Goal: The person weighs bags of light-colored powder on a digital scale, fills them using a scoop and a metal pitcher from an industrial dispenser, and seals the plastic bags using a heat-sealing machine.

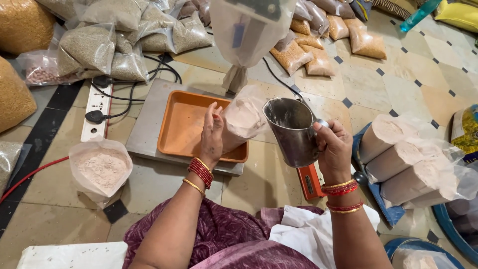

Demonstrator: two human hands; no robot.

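My left hand [212,135] holds the side of a clear plastic bag of pale flour [242,118] that stands in an orange tray [185,125] on a flat grey scale [149,124]. To its right, my right hand [334,148] grips the handle of a steel mug [291,130], held tilted with its mouth turned toward the bag. The mug's inside looks dusted with flour. Red and gold bangles ring both wrists.
An open bag of flour [101,169] stands at the left. Filled flour bags [408,159] lie stacked at the right. Bags of grain [99,47] pile up at the back, beside a power strip [96,107] with cables. A sealing machine's sack [246,30] hangs above.
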